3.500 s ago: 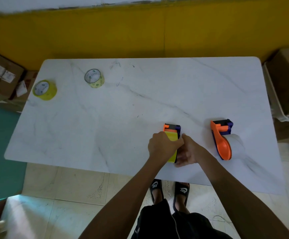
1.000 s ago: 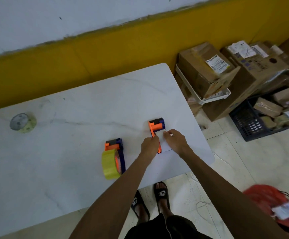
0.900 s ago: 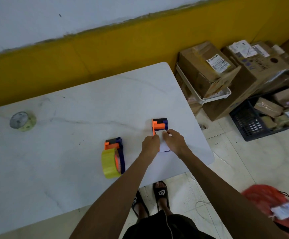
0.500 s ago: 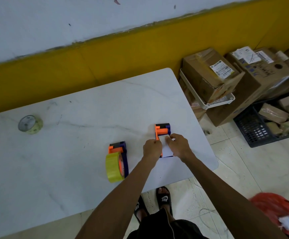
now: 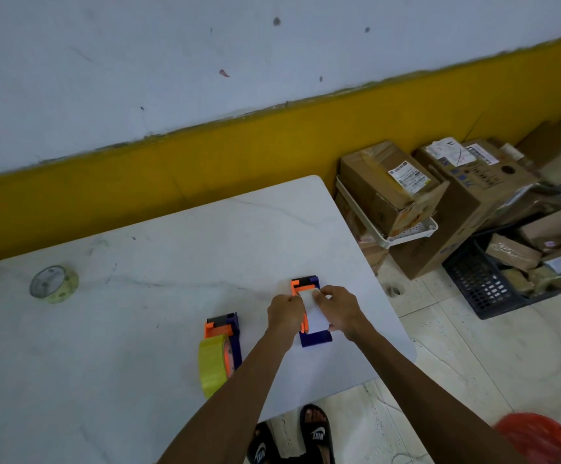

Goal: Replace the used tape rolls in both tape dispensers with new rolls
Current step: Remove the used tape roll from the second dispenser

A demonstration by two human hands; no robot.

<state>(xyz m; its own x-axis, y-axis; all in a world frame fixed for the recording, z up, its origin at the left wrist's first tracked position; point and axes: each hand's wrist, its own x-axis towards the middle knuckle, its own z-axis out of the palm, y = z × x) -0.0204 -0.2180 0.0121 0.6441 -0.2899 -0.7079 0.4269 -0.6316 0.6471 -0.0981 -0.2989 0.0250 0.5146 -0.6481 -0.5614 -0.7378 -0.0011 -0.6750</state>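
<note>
Two orange-and-purple tape dispensers stand on the white marble table (image 5: 138, 329). The left dispenser (image 5: 224, 333) carries a yellow tape roll (image 5: 213, 363) and nobody touches it. The right dispenser (image 5: 311, 313) holds a white roll (image 5: 313, 316) near the table's right edge. My left hand (image 5: 286, 313) grips this dispenser's orange left side. My right hand (image 5: 339, 308) pinches the white roll from the right, fingertips on its top. A pale, nearly spent roll (image 5: 54, 284) lies flat far to the left.
Right of the table, cardboard boxes (image 5: 396, 192) sit in a white tray (image 5: 406, 234), with more boxes and a black crate (image 5: 487, 283) on the tiled floor. A red bag (image 5: 540, 437) lies bottom right. A yellow-and-white wall runs behind.
Both hands left the yellow-roll dispenser and moved to the right dispenser, staying closed on it and its white roll. The camera has swung right and tilted up; the far-left yellow roll is out of view.
</note>
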